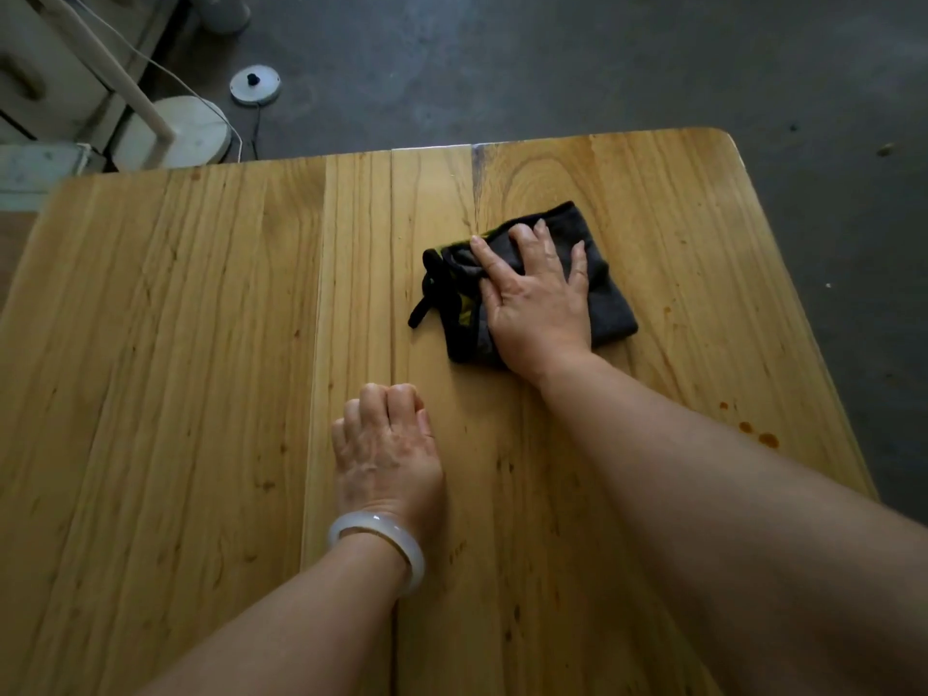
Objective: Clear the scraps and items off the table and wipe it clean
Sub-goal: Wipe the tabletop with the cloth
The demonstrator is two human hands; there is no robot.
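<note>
A grey concrete floor (pixel 552 57) lies beyond a wooden plank table (pixel 176 344), and past the table's far left corner stands a white lamp base (pixel 176 130).

On the table's far right quarter lies a dark folded cloth (pixel 610 298), with a black edge and strap trailing toward the table's middle. The right hand (pixel 537 298) rests palm down on it. Its grip is fully open: the fingers (pixel 545 243) are straight and spread and press the fabric to the wood rather than pinching it. That suits wiping, since a flat palm loads the whole fold and lets it slide.

The left hand (pixel 384 454), with a pale bangle (pixel 376 532) on its wrist, sits near the table's middle. Its fingers are curled into a loose fist and the knuckles rest on the boards, likely as a brace while the person leans. It seems to hold nothing, though the inside of the fist is hidden.

Small brown spots (pixel 758 434) show by the table's right edge, so wiping there looks unfinished. No scraps are visible on the table.
</note>
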